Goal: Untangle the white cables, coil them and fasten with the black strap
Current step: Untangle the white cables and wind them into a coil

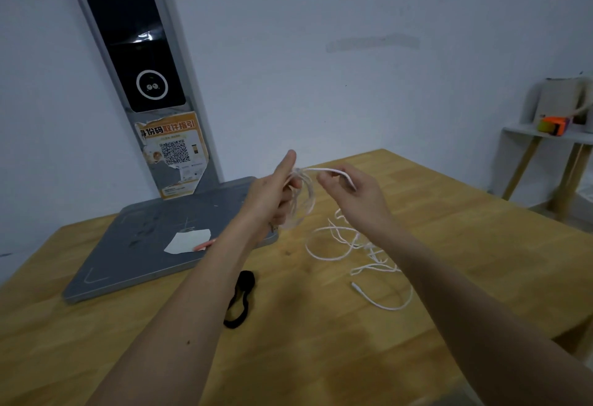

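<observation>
My left hand (272, 194) is raised above the wooden table (321, 357) and grips a small coil of white cable (305, 200), thumb pointing up. My right hand (349, 190) pinches the same cable just to the right, a short strand stretched between the hands. More white cable (353, 245) hangs down and lies tangled on the table below my right hand, one plug end (355, 286) lying free. The black strap (240, 299) lies on the table under my left forearm.
A grey scanner base (144, 245) with a tall black-screened post (134, 52) stands at the left, a white paper scrap (187, 240) on it. A side shelf (545, 133) with a colourful object stands at the far right. The table's right edge runs diagonally.
</observation>
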